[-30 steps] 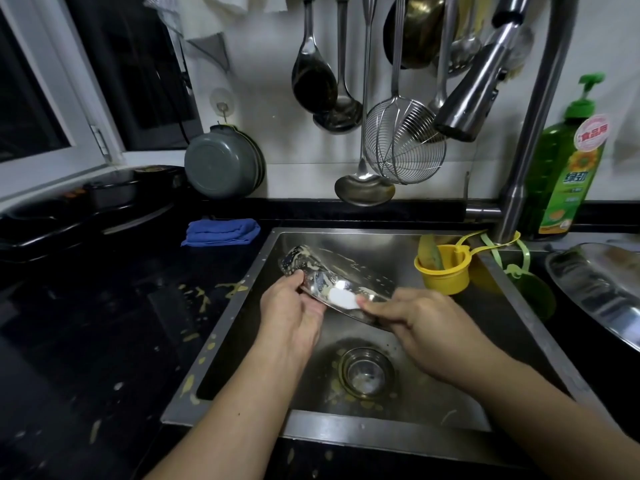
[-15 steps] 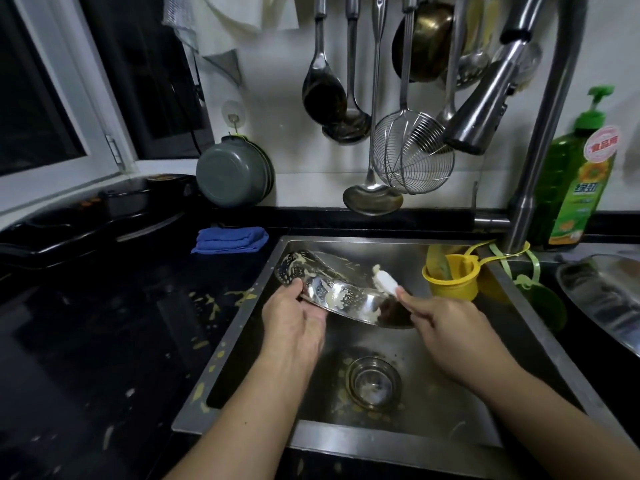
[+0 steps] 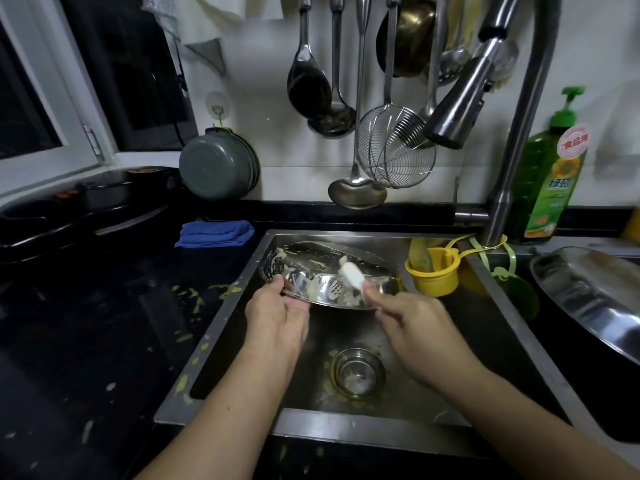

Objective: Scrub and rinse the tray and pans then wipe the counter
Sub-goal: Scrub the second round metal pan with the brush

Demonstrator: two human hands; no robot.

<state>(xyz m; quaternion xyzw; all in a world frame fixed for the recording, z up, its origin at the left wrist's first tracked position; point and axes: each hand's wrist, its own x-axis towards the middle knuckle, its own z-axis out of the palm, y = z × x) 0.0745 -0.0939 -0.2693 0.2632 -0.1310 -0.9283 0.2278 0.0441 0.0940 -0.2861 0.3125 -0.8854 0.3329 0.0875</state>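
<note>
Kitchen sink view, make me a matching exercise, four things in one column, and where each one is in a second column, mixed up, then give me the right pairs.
Things
1. perforated steel tray
2. blue cloth
3. yellow cup
4. wire skimmer

Places
A. hanging on the wall above the sink
B. folded on the black counter, left of the sink
C. held over the sink by the left hand while the right hand works a white brush on it
D. inside the sink at its right back corner, by the faucet

Pairs: 1-C, 2-B, 3-D, 4-A
</note>
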